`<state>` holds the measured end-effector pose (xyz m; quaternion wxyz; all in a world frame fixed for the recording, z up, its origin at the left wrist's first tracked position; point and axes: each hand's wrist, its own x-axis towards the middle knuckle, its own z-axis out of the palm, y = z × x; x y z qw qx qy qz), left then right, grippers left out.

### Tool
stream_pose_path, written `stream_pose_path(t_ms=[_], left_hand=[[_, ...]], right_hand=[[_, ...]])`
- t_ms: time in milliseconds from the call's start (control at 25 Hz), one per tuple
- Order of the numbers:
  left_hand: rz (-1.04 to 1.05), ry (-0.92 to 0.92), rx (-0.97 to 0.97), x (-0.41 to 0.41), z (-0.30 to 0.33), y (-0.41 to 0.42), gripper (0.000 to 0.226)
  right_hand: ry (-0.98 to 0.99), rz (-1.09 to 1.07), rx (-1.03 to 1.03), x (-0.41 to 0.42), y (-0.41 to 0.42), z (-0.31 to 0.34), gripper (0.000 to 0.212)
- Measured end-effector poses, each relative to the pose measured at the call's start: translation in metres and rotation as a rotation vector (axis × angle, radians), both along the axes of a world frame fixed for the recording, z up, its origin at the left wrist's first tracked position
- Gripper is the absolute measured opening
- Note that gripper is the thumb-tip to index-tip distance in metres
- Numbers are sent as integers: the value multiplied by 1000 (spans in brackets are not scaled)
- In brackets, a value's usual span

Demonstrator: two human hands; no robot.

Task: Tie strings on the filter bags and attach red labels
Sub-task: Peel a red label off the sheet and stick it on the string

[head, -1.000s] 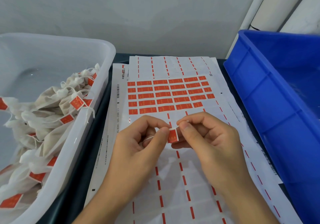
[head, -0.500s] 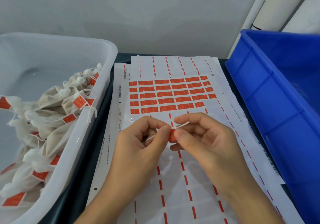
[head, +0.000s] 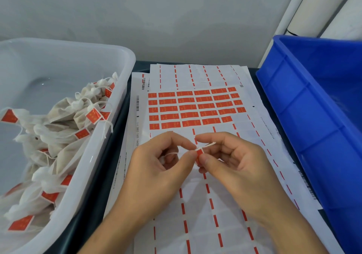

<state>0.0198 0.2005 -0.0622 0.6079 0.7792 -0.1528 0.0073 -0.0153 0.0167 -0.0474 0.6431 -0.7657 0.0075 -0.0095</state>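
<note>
Left of the label sheet (head: pixel 195 108), a translucent white plastic tub (head: pixel 109 128) has smooth, slightly glossy walls; the filter bags (head: pixel 64 114) in it look like thin, matt off-white woven cloth with twisted white strings. The sheet itself is smooth white backing paper with a faint sheen, carrying flat red paper labels. To its right, the blue crate (head: pixel 305 116) is hard, smooth plastic, moderately glossy.

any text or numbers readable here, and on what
"1-1 0802-1600 1445…", roughly, cut off by the left hand: printed sideways along the label sheet's left margin.
Barcodes on sheet edges: too small to read.
Gold marks on the red labels: too blurred to read.
</note>
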Motion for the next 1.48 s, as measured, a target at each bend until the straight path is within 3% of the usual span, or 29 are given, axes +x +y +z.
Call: stream_pose_path(t_ms=[360, 440, 560, 800, 1040, 1280, 1480], left_hand=[[-51, 99, 19, 1, -1, -1, 10], [-51, 85, 55, 2, -2, 2, 17], [-10, 41, 155, 2, -3, -1, 11], [-59, 82, 72, 0, 0, -2, 9], [-40, 75, 78, 0, 2, 0, 17], [-10, 11, 154, 1, 2, -1, 12], [8, -56, 341, 0, 5, 7, 15]], right_hand=[[3, -67, -103, 4, 3, -3, 5], [14, -81, -115, 3, 2, -3, 5], [35, -68, -114, 2, 1, -3, 7], [27, -20, -87, 2, 3, 1, 6], [29, 5, -207, 3, 1, -2, 15], [29, 84, -251, 2, -3, -3, 9], [-38, -54, -298, 4, -6, -6, 11]])
